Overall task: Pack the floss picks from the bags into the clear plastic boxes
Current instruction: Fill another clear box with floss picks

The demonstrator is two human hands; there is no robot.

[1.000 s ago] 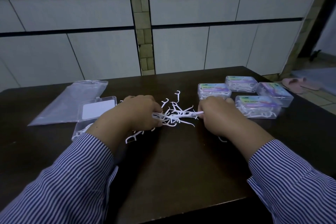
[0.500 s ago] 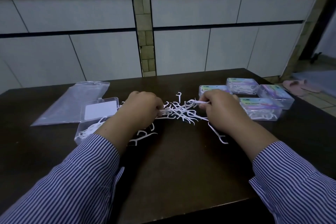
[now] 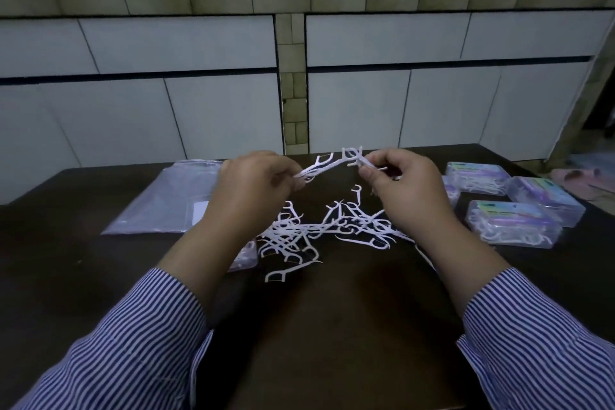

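Note:
Both hands are raised above a loose pile of white floss picks on the dark table. My left hand pinches a small bunch of floss picks by their handles. My right hand pinches the head end of the same bunch. An open clear plastic box lies mostly hidden under my left forearm. Several closed clear boxes, filled with picks, stand at the right.
An empty clear plastic bag lies flat at the left back of the table. White cabinet doors stand behind the table. The table's right edge runs close to the closed boxes; slippers lie on the floor beyond.
Both hands have risen off the pile, lifting a bunch of picks between them. The camera has tilted up a little.

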